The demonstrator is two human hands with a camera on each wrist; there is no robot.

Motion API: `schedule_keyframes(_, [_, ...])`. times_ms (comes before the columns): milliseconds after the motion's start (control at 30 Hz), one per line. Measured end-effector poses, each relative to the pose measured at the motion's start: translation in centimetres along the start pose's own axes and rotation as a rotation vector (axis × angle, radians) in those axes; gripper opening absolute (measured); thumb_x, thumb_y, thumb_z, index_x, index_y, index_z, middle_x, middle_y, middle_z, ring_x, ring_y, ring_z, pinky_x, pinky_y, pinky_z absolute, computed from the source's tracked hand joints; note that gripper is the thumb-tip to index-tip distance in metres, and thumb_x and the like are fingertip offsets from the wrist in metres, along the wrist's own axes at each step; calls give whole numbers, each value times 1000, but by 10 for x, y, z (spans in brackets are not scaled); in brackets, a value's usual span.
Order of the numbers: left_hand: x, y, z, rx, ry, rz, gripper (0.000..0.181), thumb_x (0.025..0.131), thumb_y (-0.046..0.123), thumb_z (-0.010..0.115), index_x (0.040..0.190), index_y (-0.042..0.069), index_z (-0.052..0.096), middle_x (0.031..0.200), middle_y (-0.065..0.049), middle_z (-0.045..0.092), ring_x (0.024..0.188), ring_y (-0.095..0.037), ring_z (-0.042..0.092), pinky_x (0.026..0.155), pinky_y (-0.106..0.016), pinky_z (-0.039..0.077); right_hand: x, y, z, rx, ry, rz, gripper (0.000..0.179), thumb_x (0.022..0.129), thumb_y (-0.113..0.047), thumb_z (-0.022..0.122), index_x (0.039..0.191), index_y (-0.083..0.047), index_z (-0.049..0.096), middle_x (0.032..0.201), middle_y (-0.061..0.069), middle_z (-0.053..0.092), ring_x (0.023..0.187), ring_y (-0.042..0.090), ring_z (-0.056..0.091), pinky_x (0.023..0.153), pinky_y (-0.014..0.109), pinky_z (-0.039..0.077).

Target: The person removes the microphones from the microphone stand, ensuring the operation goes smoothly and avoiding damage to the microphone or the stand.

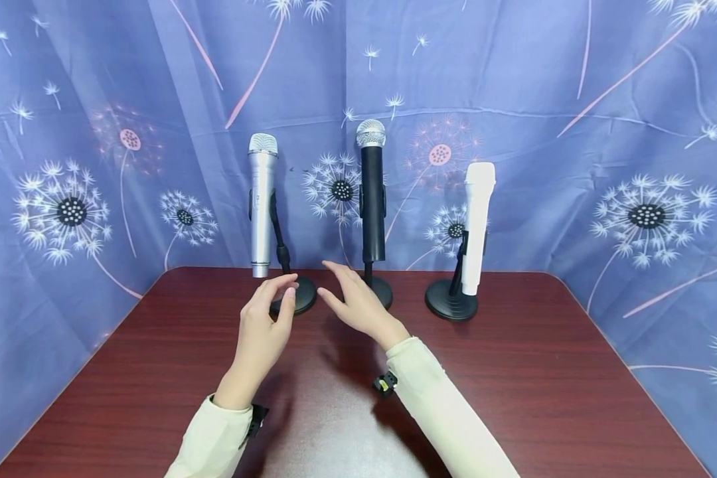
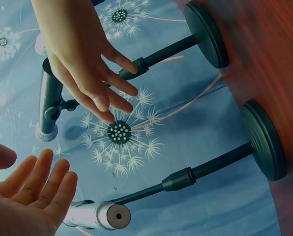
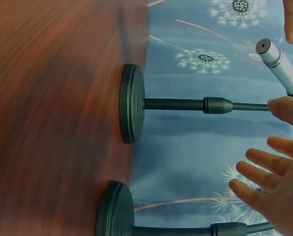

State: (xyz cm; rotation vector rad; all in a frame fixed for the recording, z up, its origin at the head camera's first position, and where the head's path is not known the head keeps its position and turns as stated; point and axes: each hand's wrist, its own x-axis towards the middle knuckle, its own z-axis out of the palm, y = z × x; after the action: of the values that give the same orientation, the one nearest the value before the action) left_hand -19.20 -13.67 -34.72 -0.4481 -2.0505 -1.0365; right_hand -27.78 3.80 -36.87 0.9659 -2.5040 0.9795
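Observation:
Three microphones are held upright on small black stands. The silver microphone (image 1: 261, 212) is at the left, the black microphone (image 1: 373, 206) with a metal mesh head in the middle, and the white microphone (image 1: 478, 229) at the right. My left hand (image 1: 261, 328) is raised just below the silver one, fingers loosely bent and holding nothing. My right hand (image 1: 361, 305) reaches in front of the black microphone's stand, fingers extended and apart. In the right wrist view the right palm (image 3: 281, 182) shows with nothing in it. Left fingers (image 2: 60, 189) spread near the silver microphone (image 2: 118, 216) in the left wrist view.
Round black bases (image 1: 452, 300) stand along the back of the dark red wooden table (image 1: 334, 425). Behind and beside it hangs a blue curtain (image 1: 514, 66) with a dandelion print. Each wrist wears a small black device (image 1: 386, 383).

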Motion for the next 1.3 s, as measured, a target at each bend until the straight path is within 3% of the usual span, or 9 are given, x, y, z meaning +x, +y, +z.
schedule_keyframes(167, [0, 1, -5, -8, -2, -27, 23, 94, 3, 58, 115, 5, 65, 101, -5, 67, 92, -18, 65, 77, -18, 44, 7, -1, 3, 45, -21, 10, 55, 99, -30, 55, 146, -7, 38, 146, 10, 43, 135, 22, 40, 110, 38, 33])
schedule_keyframes(433, [-1, 0, -10, -57, 29, -58, 21, 97, 4, 54, 114, 4, 66, 100, -6, 69, 91, -21, 67, 84, -17, 45, 22, -2, 9, 68, -47, 26, 56, 99, -31, 54, 147, -8, 36, 148, 9, 41, 136, 21, 38, 111, 37, 31])
schedule_keyframes(600, [-2, -1, -13, -106, 65, -96, 21, 98, 5, 53, 114, 5, 66, 98, -6, 70, 89, -4, 65, 80, -11, 44, 31, -2, 13, 87, -49, 31, 57, 99, -31, 54, 148, -9, 34, 149, 9, 39, 137, 20, 36, 112, 36, 29])
schedule_keyframes(767, [-3, -2, -15, -144, 101, -93, 21, 97, 2, 53, 112, 3, 67, 95, -9, 71, 87, 6, 61, 79, -11, 45, 37, -1, 19, 152, -50, 39, 58, 99, -28, 55, 148, -7, 33, 147, 12, 42, 137, 22, 37, 112, 37, 30])
schedule_keyframes(1000, [-5, -2, -15, -183, 128, -99, 20, 97, 0, 53, 111, 1, 66, 93, -12, 70, 86, 4, 61, 78, -11, 45, 48, 0, 27, 241, -29, 61, 57, 98, -25, 56, 148, -8, 33, 142, 15, 47, 132, 25, 44, 108, 40, 36])
schedule_keyframes(1300, [-6, -1, -17, -253, 176, -163, 19, 98, 1, 51, 110, -2, 65, 91, -16, 69, 87, -1, 63, 82, -12, 48, 65, 0, 42, 320, -12, 92, 55, 98, -23, 56, 147, -7, 34, 142, 15, 48, 126, 28, 50, 102, 38, 43])
